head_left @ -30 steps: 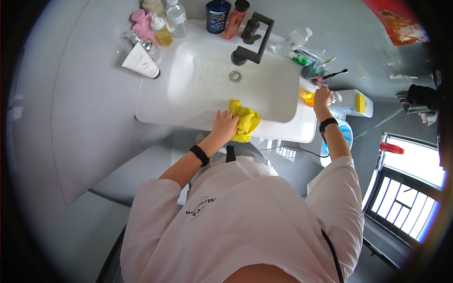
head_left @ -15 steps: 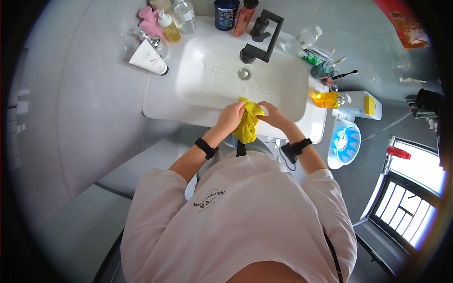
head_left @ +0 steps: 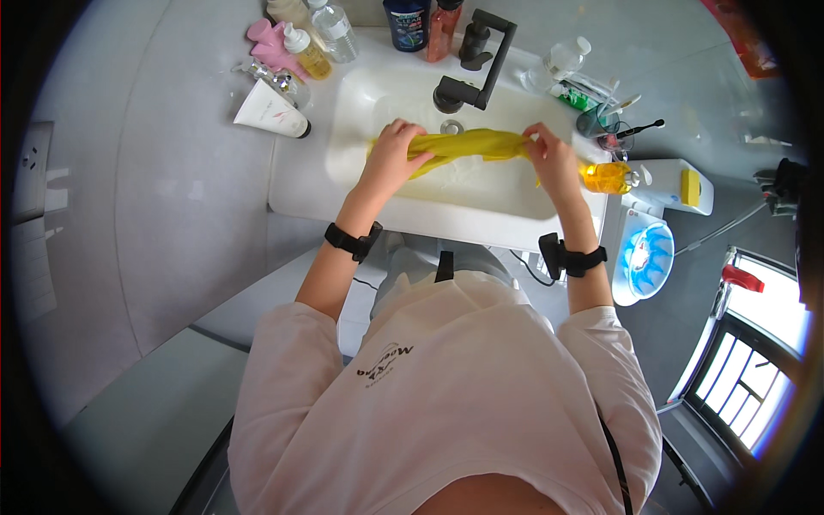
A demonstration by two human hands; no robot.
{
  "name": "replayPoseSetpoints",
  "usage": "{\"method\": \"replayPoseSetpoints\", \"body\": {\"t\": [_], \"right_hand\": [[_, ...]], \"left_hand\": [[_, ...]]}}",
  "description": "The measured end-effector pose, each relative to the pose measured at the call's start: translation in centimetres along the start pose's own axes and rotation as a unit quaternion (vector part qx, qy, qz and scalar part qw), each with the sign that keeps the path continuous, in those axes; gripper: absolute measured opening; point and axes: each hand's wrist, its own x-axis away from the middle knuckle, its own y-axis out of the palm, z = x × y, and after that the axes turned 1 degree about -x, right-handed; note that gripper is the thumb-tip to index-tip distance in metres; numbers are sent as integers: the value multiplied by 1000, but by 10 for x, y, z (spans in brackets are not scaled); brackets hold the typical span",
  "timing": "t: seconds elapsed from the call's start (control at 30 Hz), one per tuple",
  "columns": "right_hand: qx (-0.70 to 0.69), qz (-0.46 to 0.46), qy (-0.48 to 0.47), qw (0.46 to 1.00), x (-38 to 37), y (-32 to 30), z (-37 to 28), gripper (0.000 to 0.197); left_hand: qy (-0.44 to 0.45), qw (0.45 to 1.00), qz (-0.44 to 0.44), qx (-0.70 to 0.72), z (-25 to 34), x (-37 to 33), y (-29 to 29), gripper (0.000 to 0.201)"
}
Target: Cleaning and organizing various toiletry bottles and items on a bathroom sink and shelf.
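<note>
A yellow cloth [head_left: 470, 144] is stretched sideways above the white sink basin [head_left: 360, 103], one end in each hand. My left hand [head_left: 393, 159] is closed around its left part, with a small bit of cloth showing beyond the fingers. At the other end, my right hand [head_left: 552, 159] pinches the cloth between thumb and fingers. Just behind the cloth is the drain [head_left: 451, 127], partly covered by it. A black angular faucet [head_left: 481, 77] rises at the back of the basin. Some water seems to lie on the basin floor.
On the counter's left stand a white tube [head_left: 270, 110], a yellow pump bottle [head_left: 307, 53] and clear bottles. Dark blue [head_left: 407, 24] and red bottles [head_left: 443, 33] stand behind. At right are toothbrush cups [head_left: 596, 122], an orange soap bottle [head_left: 608, 178] and a blue-lined bin [head_left: 645, 259].
Both hands have moved forward from the sink's front edge to over the basin and spread apart. The cloth, bunched and hanging down before, is now drawn out sideways between them.
</note>
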Motion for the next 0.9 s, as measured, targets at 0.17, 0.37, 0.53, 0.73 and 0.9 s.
{"method": "replayPoseSetpoints", "body": {"t": [0.17, 0.37, 0.53, 0.73, 0.9], "right_hand": [[127, -16, 57, 990, 24, 64, 117, 33], [91, -147, 0, 985, 10, 91, 122, 53], [106, -326, -51, 938, -27, 147, 108, 50], [228, -224, -61, 946, -37, 193, 119, 32], [-82, -318, 55, 943, -52, 151, 116, 25]], "left_hand": [[-49, 982, -118, -136, -56, 26, 40, 40], [-91, 954, -217, -187, -72, 9, 56, 48], [-63, 868, -417, -261, -66, -35, 117, 47], [-105, 861, -420, -267, -58, -41, 169, 40], [-119, 834, -472, -260, -46, -42, 166, 30]]}}
